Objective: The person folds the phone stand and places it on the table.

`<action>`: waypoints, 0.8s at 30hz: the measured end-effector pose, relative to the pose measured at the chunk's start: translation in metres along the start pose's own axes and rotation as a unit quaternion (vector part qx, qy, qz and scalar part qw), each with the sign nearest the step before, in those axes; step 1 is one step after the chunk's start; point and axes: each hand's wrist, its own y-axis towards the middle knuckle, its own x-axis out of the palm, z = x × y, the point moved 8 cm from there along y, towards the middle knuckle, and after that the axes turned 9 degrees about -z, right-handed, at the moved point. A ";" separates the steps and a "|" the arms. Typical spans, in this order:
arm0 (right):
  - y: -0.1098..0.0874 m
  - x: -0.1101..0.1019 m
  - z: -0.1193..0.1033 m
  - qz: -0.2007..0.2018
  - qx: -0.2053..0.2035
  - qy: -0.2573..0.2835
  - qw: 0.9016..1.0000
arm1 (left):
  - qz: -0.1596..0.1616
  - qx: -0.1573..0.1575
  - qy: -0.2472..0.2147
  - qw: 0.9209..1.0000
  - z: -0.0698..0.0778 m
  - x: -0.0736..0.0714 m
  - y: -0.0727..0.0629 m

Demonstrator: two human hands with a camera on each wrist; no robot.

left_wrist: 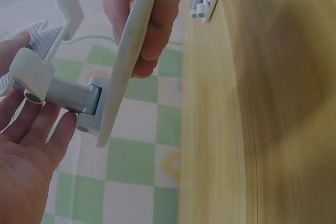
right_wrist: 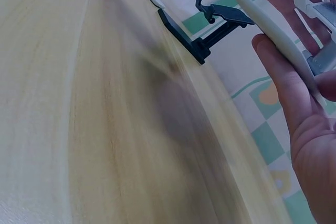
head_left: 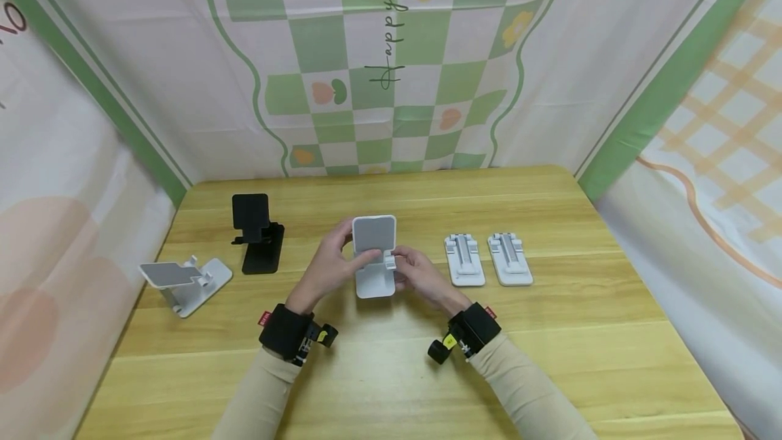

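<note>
At the left of the tabletop (head_left: pixel 366 386), an unfolded white stand (head_left: pixel 168 276) precedes an unfolded black stand (head_left: pixel 250 214). Centrally, the held stand (head_left: pixel 375 273) is clear of the surface: left hand (head_left: pixel 330 265) fingers grip its top plate (head_left: pixel 375 231), right hand (head_left: pixel 423 278) fingers pinch its base plate (left_wrist: pixel 126 66) (presumably steadying both ends). Rightward, one folded stand (head_left: pixel 465 260) and its twin (head_left: pixel 510 260) lie flat, seemingly spaced for easy pickup.

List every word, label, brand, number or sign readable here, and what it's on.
"Happy", sideways: back cloth; further lettering above is cut off.
Left cloth: lettering cut off, unreadable.
Red tags on wristbands: too small to read.
Held phone stand: none readable.
</note>
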 end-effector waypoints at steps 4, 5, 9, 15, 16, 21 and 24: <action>0.000 0.001 0.001 -0.003 0.000 0.009 1.000 | -0.010 0.000 0.001 1.000 0.000 0.000 0.001; 0.000 0.001 0.001 -0.003 0.000 0.012 1.000 | -0.011 0.000 0.000 1.000 0.000 0.000 0.001; -0.001 0.001 0.001 -0.007 -0.006 0.015 1.000 | -0.012 0.001 -0.001 1.000 -0.001 0.000 0.001; -0.001 0.002 0.003 -0.016 -0.006 0.025 1.000 | -0.008 0.002 -0.004 1.000 -0.003 0.000 0.001; -0.001 0.002 0.002 -0.016 -0.006 0.026 1.000 | -0.008 0.003 -0.004 1.000 -0.003 0.000 0.001; -0.002 0.001 0.002 -0.014 -0.004 0.022 1.000 | -0.001 0.007 0.005 1.000 -0.002 -0.001 0.000; -0.002 0.001 0.002 -0.010 0.000 0.020 1.000 | 0.005 0.005 0.011 1.000 -0.002 -0.001 0.000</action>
